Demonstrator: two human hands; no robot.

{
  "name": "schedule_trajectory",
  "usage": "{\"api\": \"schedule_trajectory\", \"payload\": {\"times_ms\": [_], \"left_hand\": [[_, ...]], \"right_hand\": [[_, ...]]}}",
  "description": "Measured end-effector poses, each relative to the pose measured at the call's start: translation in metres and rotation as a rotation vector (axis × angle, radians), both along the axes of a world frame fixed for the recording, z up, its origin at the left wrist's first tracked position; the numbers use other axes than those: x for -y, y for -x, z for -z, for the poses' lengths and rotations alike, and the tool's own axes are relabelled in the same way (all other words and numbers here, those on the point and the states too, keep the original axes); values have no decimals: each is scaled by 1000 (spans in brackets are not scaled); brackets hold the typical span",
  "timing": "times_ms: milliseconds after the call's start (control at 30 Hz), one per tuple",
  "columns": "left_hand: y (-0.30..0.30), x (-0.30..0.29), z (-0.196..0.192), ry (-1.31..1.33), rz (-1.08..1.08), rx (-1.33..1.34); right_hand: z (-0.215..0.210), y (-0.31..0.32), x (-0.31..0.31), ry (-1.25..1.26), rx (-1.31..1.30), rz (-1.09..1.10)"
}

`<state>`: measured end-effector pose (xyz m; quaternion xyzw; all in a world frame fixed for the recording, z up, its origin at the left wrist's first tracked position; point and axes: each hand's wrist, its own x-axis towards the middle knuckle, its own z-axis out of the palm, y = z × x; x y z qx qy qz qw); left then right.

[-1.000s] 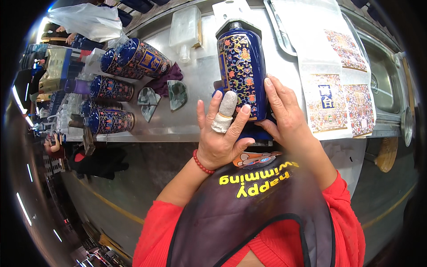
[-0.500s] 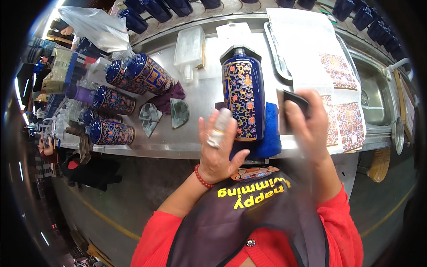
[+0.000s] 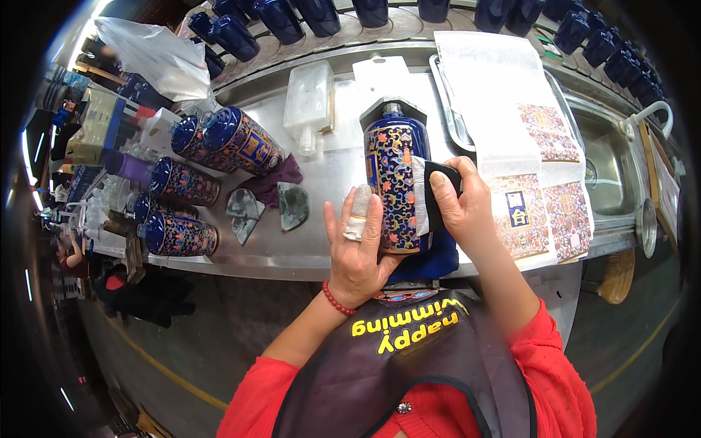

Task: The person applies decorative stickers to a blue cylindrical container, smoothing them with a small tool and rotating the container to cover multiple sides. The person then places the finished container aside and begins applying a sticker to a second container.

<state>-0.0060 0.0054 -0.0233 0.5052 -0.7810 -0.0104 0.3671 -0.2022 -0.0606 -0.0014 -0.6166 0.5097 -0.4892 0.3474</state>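
A dark blue bottle point(image 3: 400, 179) covered with a colourful floral decal lies on its side in front of me, its neck pointing away. My left hand point(image 3: 355, 252) rests at its lower left side with fingers stretched out; a pale wrap covers one finger. In my right hand point(image 3: 465, 201) is a black scraper point(image 3: 443, 198) with a pale, thin edge, held against the bottle's right side. Under the bottle's near end, a blue cloth point(image 3: 444, 259) partly shows. To the right lie printed floral decal sheets point(image 3: 527, 237) on white paper.
Several decorated blue bottles point(image 3: 252, 142) stand at the left, near a purple cloth point(image 3: 281, 179) and dark-green cut pieces point(image 3: 294, 206). A clear bottle-shaped block point(image 3: 307, 98) lies behind. A metal sink point(image 3: 613, 171) is at right; plain blue bottles point(image 3: 315, 16) line the far belt.
My right hand has moved left, bringing the scraper from beside the bottle onto its right side. My left hand stays beside the bottle. The view has tilted slightly.
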Motion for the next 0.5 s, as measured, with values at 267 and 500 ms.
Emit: {"api": "schedule_trajectory", "payload": {"times_ms": [267, 500], "left_hand": [[0, 0, 1, 25, 3, 3], [-3, -4, 2, -26, 19, -43]], "right_hand": [[10, 21, 4, -88, 36, -11], [-34, 11, 14, 151, -107, -304]]}}
